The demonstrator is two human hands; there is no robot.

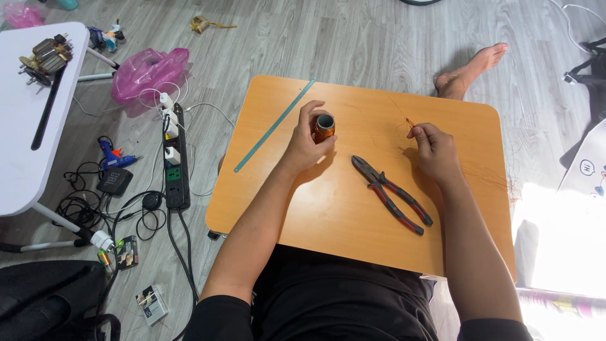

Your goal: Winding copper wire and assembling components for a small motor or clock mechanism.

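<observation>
My left hand (307,143) grips a small spool of copper wire (324,127), upright on the orange tabletop (341,208). My right hand (433,149) pinches a thin copper wire strand (409,123) near the table's far right part; the fingers are closed around it. Between the two hands lie red-and-black pliers (392,194), jaws pointing to the far left. A long teal ruler (275,125) lies diagonally on the table's left part, beyond my left hand.
A bare foot (471,69) rests on the wood floor beyond the table. Left of the table lie a black power strip (175,161), tangled cables, a blue glue gun (112,156), a pink plastic bag (148,71) and a white side table (25,126) bearing a motor part.
</observation>
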